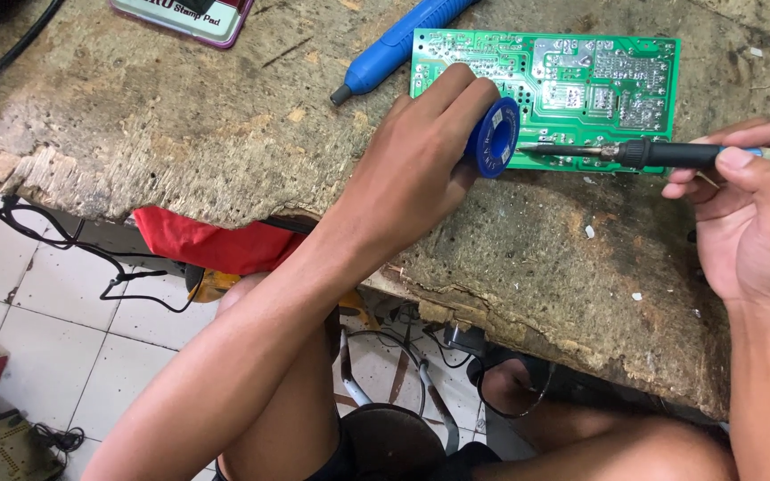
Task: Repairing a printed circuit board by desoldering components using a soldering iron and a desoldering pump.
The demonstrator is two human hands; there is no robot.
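A person sat at a worn, crumbling brown surface (180, 116), seen from above, bare knees showing below its near edge. The left hand (421, 160) rested on the surface with its fingers (456, 89) closed around a small blue spool of solder wire (495, 136), held on edge against the near left corner of a green circuit board (572, 85). The board lay flat, solder side up, toward the far side of the surface. The right hand (755, 214) came in from the right, its fingers pinched around the handle of a soldering iron (670, 154) (black grip, thin metal tip), which lay nearly level with the tip touching the board's near edge just right of the spool. A blue pen-shaped tool (398, 40) lay left of the board, and a flat purple-edged case (184, 16) sat at the far left. Black cables (46, 236) trailed over the white tiled floor (55, 330) below.
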